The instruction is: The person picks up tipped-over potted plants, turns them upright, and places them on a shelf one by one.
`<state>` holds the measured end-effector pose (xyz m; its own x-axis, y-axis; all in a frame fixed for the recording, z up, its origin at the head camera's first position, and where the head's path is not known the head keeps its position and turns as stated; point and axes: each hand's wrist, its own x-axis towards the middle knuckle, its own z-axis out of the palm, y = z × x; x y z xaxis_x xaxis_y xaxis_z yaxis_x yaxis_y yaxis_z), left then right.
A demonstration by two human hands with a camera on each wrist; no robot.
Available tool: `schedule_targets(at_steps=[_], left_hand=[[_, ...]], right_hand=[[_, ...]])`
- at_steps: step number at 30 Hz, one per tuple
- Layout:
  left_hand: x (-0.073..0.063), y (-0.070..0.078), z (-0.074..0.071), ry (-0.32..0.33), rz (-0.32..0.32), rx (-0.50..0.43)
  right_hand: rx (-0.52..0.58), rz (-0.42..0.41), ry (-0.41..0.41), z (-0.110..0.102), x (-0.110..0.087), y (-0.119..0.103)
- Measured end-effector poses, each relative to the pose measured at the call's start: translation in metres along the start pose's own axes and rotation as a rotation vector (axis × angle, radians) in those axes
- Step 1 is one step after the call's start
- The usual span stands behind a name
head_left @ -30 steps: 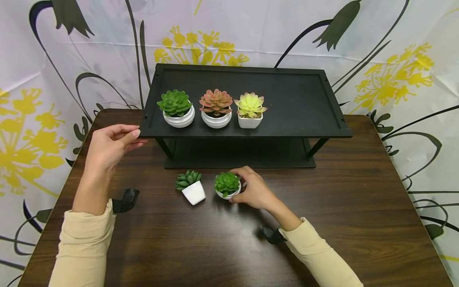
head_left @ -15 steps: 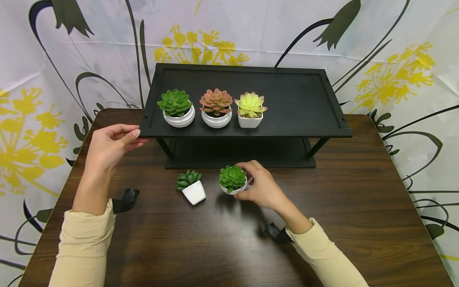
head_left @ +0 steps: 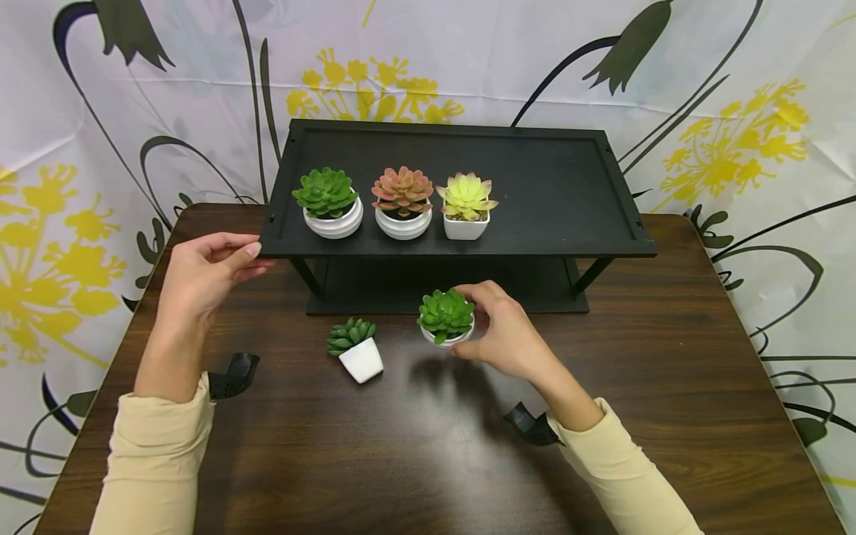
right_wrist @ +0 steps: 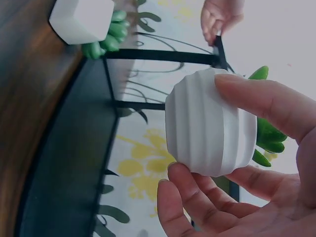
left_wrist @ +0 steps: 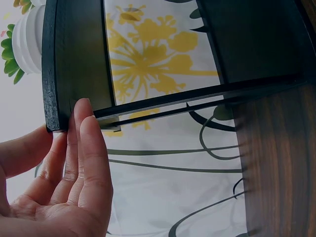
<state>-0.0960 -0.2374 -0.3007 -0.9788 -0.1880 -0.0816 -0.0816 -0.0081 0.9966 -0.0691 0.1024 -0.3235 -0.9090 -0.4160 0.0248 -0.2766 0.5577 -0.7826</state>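
My right hand point(head_left: 504, 334) grips a bright green potted succulent point(head_left: 446, 316) by its ribbed white pot point(right_wrist: 210, 123), held above the table in front of the shelf. In the right wrist view the thumb lies on one side of the pot and the fingers on the other. My left hand point(head_left: 200, 275) pinches the front left corner of the black two-tier shelf point(head_left: 548, 193), thumb at the edge and fingers underneath. On the shelf's top stand a green succulent point(head_left: 328, 200), a reddish one point(head_left: 403, 200) and a yellow-green one point(head_left: 467, 204), all in white pots.
A dark green succulent in a square white pot point(head_left: 362, 360) lies on its side on the brown wooden table point(head_left: 301, 461), left of my right hand. The shelf's lower tier point(head_left: 441, 290) sits beneath the top. A flower-patterned cloth point(head_left: 508, 52) hangs behind.
My right hand has lifted the bright green potted succulent off the table and carried it rightward and toward the shelf. The left hand stays at the shelf corner.
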Motion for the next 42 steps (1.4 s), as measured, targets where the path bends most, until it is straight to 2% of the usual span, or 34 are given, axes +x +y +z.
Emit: schedule_targets(at_steps=[9,16,24,30,42], left_hand=[[0.0,0.001,0.0,-0.001,-0.003,-0.003],[0.0,0.0,0.0,0.001,-0.006,0.002],[0.0,0.0,-0.001,0.001,-0.002,0.009],[0.0,0.001,0.0,0.0,-0.006,-0.003],[0.001,-0.001,-0.001,0.0,-0.002,0.038]], right_hand=[[-0.003,-0.004,0.015,-0.017,0.002,-0.007],[-0.022,0.053,0.018,-0.032,0.005,-0.011],[0.007,0.098,0.025,-0.051,0.007,-0.016],[0.021,0.113,0.024,-0.063,0.008,-0.017],[0.044,0.162,0.025,-0.088,0.014,-0.015]])
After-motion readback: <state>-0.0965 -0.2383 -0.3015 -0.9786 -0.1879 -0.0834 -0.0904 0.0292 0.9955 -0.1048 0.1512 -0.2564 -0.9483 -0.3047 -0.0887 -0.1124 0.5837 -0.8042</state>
